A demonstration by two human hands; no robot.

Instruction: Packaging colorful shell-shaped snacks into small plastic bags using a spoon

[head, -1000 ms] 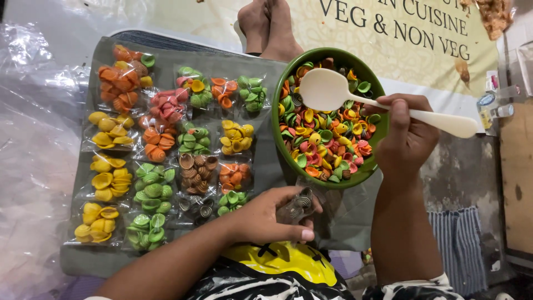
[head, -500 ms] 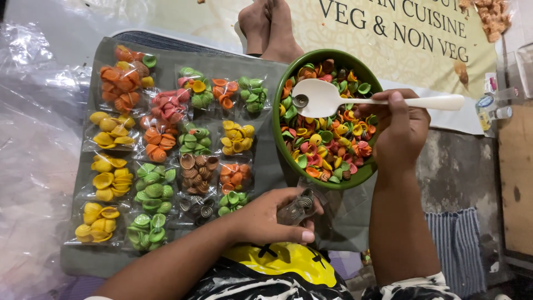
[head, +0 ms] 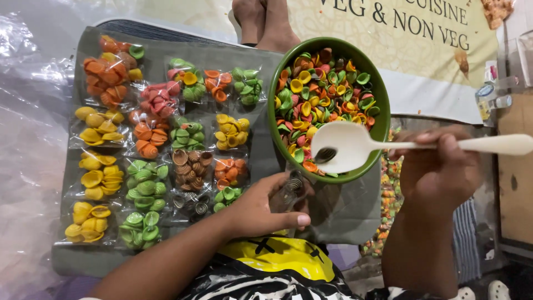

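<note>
The white spoon's [head: 355,147] handle end is cut off at the right edge. The left hand [head: 261,211] covers most of a small clear packet [head: 290,189]. The right hand [head: 438,172] hides packets behind it; their contents are indistinct.

I count one green bowl [head: 280,89] heaped with mixed coloured shell snacks, too many to number, and one white spoon [head: 355,147] carrying a single dark spiral piece [head: 326,154]. On the one grey board [head: 72,261] I see roughly seventeen small clear packets of sorted shells: about four yellow [head: 95,178], about six green [head: 145,180], about five orange, one pink [head: 158,100], one brown [head: 190,166]. Two hands are mine: left hand [head: 261,208], right hand [head: 438,169]. Two bare feet [head: 265,22] show at the top.
</note>
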